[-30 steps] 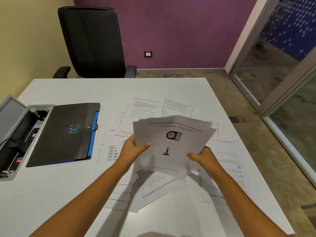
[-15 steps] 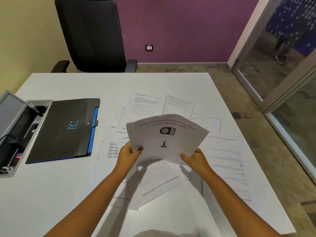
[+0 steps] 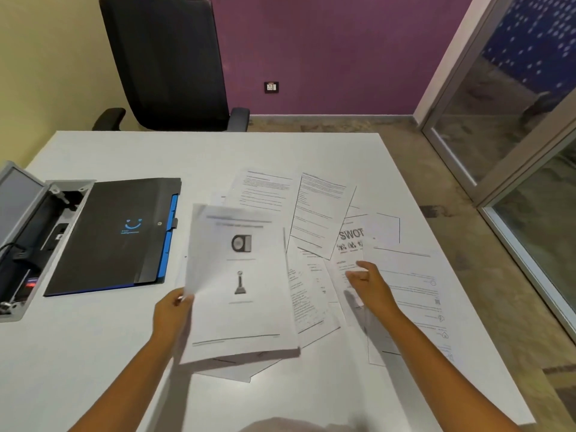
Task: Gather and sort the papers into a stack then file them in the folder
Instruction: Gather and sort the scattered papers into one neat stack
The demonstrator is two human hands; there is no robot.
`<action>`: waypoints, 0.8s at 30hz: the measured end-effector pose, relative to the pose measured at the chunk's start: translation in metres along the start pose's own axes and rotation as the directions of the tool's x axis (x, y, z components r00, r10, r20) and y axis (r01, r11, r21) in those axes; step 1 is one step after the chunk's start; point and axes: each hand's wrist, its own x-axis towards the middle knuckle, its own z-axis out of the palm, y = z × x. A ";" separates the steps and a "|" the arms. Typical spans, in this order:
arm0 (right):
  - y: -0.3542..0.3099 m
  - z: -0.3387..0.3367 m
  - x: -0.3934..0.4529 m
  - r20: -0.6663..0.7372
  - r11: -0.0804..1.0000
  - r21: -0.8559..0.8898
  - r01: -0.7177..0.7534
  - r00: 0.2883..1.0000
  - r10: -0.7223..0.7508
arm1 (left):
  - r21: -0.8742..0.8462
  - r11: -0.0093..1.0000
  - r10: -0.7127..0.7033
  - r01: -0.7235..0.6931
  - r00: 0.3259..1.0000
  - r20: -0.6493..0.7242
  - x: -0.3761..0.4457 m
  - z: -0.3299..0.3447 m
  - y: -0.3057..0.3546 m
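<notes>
My left hand grips the left edge of a gathered stack of papers, whose top sheet shows two dark pictures. The stack hangs low over the white table. My right hand is off the stack and hovers over the loose sheets spread to the right, its fingers loosely curled and holding nothing. One loose sheet reads SWOT. A black folder with a blue edge and a blue smile mark lies shut on the table's left part.
An open grey floor box with cables sits at the table's left edge beside the folder. A black office chair stands behind the far edge. A glass door is at the right.
My right hand let go of the stack and moved right over the loose sheets. My left hand carried the stack to the left and lowered it flatter.
</notes>
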 end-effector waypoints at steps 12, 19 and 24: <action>0.091 0.000 -0.013 -0.191 0.710 -0.608 -0.356 0.933 0.304 | 0.118 0.974 -0.179 0.192 0.978 -0.109 -0.002 -0.046 -0.051; 0.085 0.012 -0.023 -0.215 0.634 -0.702 -0.324 0.945 0.245 | 0.189 0.973 -0.075 0.135 0.953 -0.293 -0.011 -0.036 -0.037; 0.072 -0.002 -0.021 -0.264 0.551 -0.769 -0.324 0.946 0.187 | 0.313 0.949 0.003 0.051 0.986 -0.170 -0.015 -0.021 -0.030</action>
